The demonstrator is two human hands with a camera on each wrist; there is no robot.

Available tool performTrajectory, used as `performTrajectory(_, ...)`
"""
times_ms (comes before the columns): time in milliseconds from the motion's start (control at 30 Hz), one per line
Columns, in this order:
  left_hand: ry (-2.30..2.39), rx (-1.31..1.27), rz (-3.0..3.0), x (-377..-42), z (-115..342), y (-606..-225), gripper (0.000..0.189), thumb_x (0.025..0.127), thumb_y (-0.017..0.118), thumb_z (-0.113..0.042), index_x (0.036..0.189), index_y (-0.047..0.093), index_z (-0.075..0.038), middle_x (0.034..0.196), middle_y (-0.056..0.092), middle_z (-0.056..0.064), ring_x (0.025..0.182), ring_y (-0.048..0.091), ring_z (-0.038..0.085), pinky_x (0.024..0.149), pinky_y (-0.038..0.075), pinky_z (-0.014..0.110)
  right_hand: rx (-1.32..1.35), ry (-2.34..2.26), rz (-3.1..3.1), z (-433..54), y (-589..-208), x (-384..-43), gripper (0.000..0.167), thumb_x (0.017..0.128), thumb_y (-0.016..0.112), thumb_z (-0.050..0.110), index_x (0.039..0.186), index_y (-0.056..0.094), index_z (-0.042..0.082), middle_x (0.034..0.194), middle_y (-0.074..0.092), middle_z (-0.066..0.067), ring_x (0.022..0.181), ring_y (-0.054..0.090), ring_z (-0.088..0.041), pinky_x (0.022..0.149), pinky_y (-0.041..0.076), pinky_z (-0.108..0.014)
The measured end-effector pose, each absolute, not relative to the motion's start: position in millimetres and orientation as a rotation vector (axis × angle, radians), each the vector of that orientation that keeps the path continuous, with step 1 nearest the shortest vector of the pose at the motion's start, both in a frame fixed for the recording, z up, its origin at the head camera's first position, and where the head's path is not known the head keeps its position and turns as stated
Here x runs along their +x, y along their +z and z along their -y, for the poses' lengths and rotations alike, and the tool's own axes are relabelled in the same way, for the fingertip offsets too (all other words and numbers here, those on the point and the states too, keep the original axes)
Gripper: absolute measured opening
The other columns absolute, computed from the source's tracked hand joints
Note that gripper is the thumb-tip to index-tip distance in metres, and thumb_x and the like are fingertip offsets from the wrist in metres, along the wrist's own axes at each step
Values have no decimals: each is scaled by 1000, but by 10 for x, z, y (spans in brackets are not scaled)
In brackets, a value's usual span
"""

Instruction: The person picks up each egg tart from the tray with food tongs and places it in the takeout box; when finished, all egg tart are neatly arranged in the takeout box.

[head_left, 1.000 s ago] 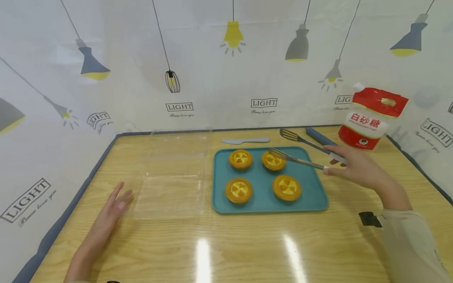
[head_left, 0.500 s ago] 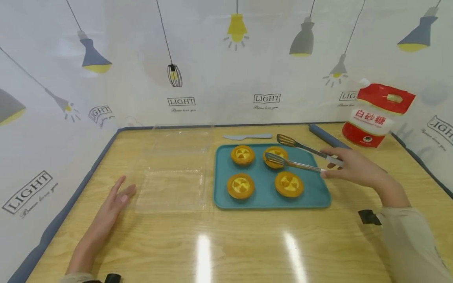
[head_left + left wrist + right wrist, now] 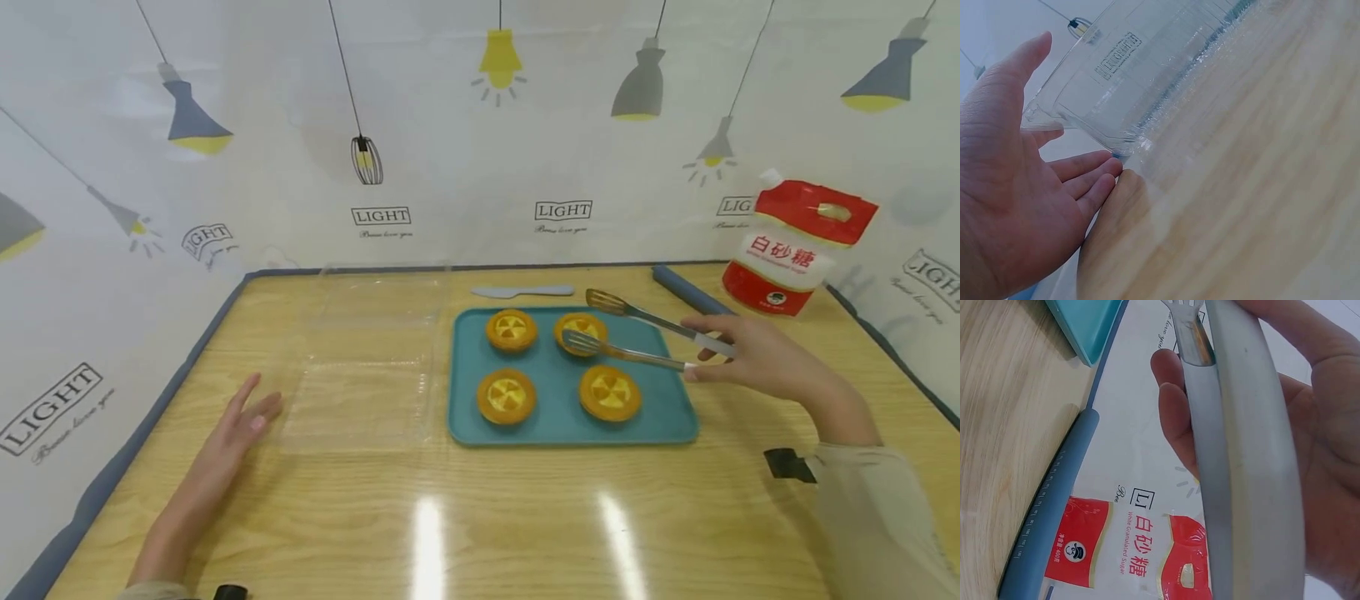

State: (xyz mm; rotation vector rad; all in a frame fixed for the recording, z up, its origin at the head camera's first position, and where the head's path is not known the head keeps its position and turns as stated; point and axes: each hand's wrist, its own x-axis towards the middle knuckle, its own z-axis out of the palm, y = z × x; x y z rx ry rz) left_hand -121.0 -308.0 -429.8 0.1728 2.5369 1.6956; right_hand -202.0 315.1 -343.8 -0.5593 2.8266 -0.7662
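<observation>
My right hand (image 3: 765, 358) grips a pair of tongs (image 3: 645, 357) with pale handles and slotted metal heads. The tongs' arms are spread, and their heads hover about the back right egg tart (image 3: 576, 323), one partly covering it. Whether they touch it I cannot tell. Several tarts with yellow wedge-patterned tops sit on a teal tray (image 3: 555, 432). My left hand (image 3: 228, 437) has its fingers loosely extended at the left edge of a clear plastic box (image 3: 360, 408). In the left wrist view, its fingertips are at the box's corner (image 3: 1124, 147); contact is unclear.
Behind the tray lies a pale knife (image 3: 522, 291). A blue rod (image 3: 690, 289) with scale marks lies by a red and white sugar bag (image 3: 783, 254) at the back right. The box's clear lid (image 3: 382, 296) stands at the back. A printed curtain (image 3: 465, 167) closes off the rear.
The tongs' heads have come lower and slightly left, nearer the back right tart. My left hand stays beside the box. The head view has shifted slightly.
</observation>
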Motion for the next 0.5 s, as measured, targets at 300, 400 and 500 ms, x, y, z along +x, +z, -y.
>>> performTrajectory(300, 1703, 200, -2564, -1200, 3095, -4311, 58, 103, 33, -24, 151, 0, -30, 147, 23, 27, 127, 34, 5, 99, 7, 68, -555, -746, -2809, -3105, -3482, -2037, 76, 78, 75, 38, 136, 44, 0, 124, 53, -21, 97, 59, -29, 75, 52, -43)
performTrajectory(400, 1710, 210, -2563, -1188, 3087, -4309, 58, 103, 33, -23, 151, 1, -30, 146, 23, 28, 116, 35, -9, 99, 8, 68, -543, -737, -2808, -3098, -3492, -2032, 75, 78, 74, 39, 136, 44, 0, 123, 54, -22, 97, 59, -29, 75, 51, -44)
performTrajectory(500, 1710, 205, -2554, -1184, 3081, -4314, 58, 103, 33, -23, 151, 0, -30, 146, 23, 27, 118, 34, -7, 98, 7, 68, -529, -719, -2814, -3095, -3498, -2027, 76, 78, 73, 41, 136, 44, 1, 122, 55, -22, 97, 60, -30, 76, 51, -46)
